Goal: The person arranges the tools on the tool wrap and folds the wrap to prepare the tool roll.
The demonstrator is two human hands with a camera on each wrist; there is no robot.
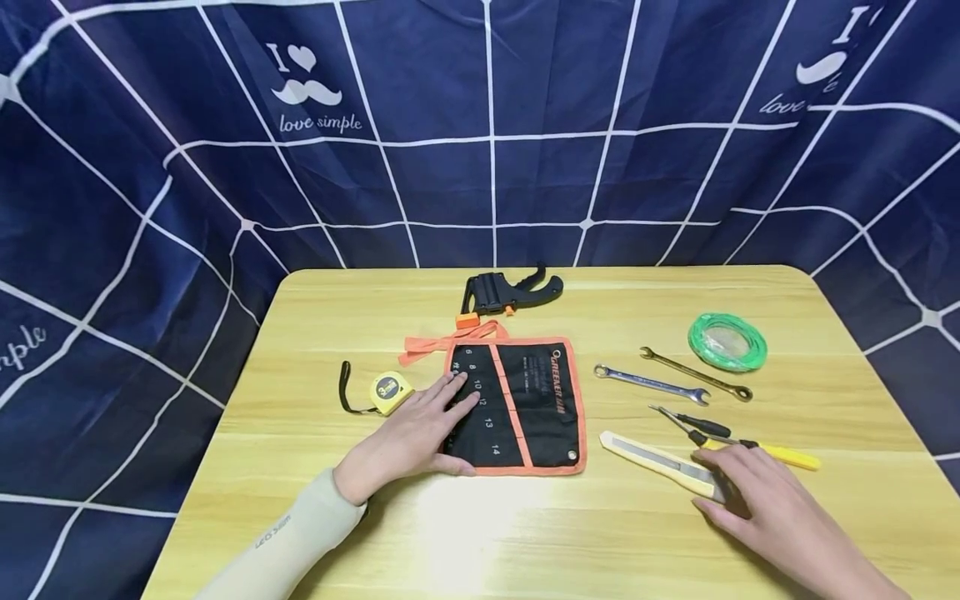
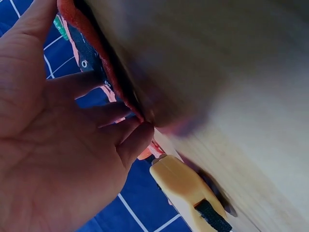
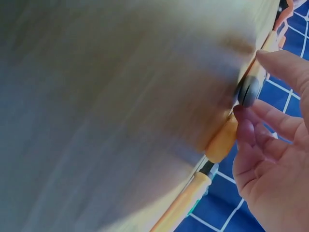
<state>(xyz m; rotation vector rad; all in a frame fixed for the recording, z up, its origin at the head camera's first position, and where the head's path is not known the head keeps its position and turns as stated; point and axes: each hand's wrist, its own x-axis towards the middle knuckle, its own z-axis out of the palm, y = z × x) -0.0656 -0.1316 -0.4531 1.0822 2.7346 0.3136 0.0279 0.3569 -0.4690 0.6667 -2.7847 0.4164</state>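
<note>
My left hand (image 1: 416,429) rests on the left side of a black tool pouch (image 1: 543,400) with orange trim, fingers spread over its numbered pockets and thumb along the near edge. In the left wrist view its fingertips lie at the orange border (image 2: 104,60). A yellow tape measure (image 1: 392,392) with a black strap sits just beyond that wrist. My right hand (image 1: 765,508) pinches the rear end of a pale yellow utility knife (image 1: 660,464), thumb on the near side and fingers on the far side. In the right wrist view, the knife's grey end (image 3: 248,92) shows between thumb and fingers.
Screwdrivers with yellow (image 1: 795,457) and black (image 1: 705,425) handles lie beyond the right hand. Two wrenches, one silver (image 1: 652,383) and one bronze-coloured (image 1: 697,372), lie farther back, near a green coil (image 1: 727,342). A black clamp (image 1: 510,292) lies behind the pouch, beside orange ties (image 1: 427,344).
</note>
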